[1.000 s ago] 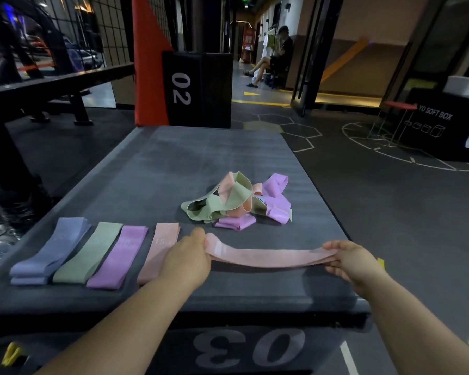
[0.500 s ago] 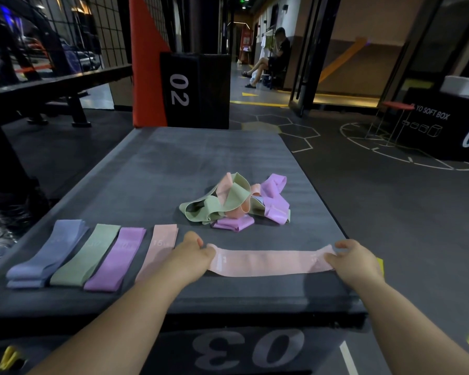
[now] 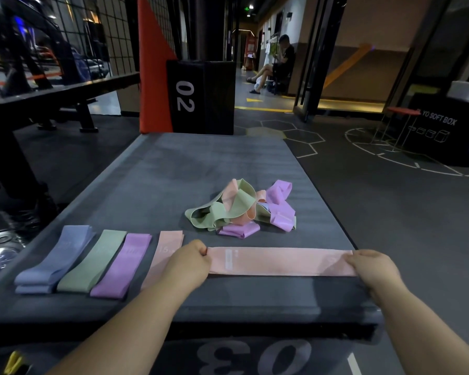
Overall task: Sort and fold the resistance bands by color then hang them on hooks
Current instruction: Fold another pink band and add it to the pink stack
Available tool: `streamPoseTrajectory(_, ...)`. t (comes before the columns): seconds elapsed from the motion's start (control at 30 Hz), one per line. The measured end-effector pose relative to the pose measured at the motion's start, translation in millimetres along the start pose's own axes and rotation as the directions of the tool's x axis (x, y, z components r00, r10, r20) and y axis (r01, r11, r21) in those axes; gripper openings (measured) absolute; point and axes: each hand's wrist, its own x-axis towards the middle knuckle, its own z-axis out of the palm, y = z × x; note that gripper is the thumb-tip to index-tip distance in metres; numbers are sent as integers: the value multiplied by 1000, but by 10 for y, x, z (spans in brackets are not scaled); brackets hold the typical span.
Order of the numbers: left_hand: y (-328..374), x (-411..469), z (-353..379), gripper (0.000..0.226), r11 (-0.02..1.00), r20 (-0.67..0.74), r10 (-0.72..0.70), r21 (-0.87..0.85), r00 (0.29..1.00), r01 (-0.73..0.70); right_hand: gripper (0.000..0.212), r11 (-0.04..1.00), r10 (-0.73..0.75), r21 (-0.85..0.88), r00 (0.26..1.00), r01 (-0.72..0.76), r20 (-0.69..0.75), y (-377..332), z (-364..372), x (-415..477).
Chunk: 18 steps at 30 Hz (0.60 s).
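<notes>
Nearest the camera, along the front edge of the padded box (image 3: 228,299) marked 03, a pink band (image 3: 279,261) lies flat and pulled out straight, crosswise to the viewer. The left grip (image 3: 186,262) is clenched on its left end, fingers curled over the edge. The right grip (image 3: 371,266) holds the right end, fingers over the fabric, though how the thumb sits cannot be told. The band thus spans the whole gap between the two grips and touches the box top along its length.

It looks like a light, soft, stretchy fabric loop, limp when slack and neither fragile nor slippery. It should fold wherever it is creased. The ends, where it is already held, seem the right places to take it, bringing one end over to meet the other.

Just left of the left grip lies a row of folded bands: a folded pink band (image 3: 165,250), partly behind the hand, then a purple band (image 3: 122,266), a green band (image 3: 92,262) and a blue-grey band (image 3: 54,259). Behind the stretched band sits a tangled pile (image 3: 241,209) of green, pink and purple bands, not yet sorted. Farther off stands a black box (image 3: 201,96) marked 02. No hooks are in view.
</notes>
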Motion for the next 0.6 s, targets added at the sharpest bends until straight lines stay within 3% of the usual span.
streamPoseTrajectory(0.13,-6,8,-10,8,998,-33,-2,-56,999,0,12,991,41,122,997,-49,68,10,13,19)
streamPoseTrajectory(0.2,-10,13,-3,8,969,-37,-17,-247,999,7,13,969,40,238,993,-65,112,-18,27,12)
streamPoseTrajectory(0.3,24,9,8,11,798,31,-80,-597,996,83,18,883,68,445,979,-148,190,-110,40,-63)
streamPoseTrajectory(0.37,26,28,-3,12,729,37,-107,-677,994,104,19,841,65,511,971,-177,229,-158,30,-111)
streamPoseTrajectory(0.47,28,12,-52,21,708,0,-135,-700,991,96,17,877,-15,470,973,-96,229,-132,39,-119)
streamPoseTrajectory(0.6,-13,-38,-41,20,811,-102,-87,-585,991,11,8,976,-103,205,980,67,170,-46,90,-94)
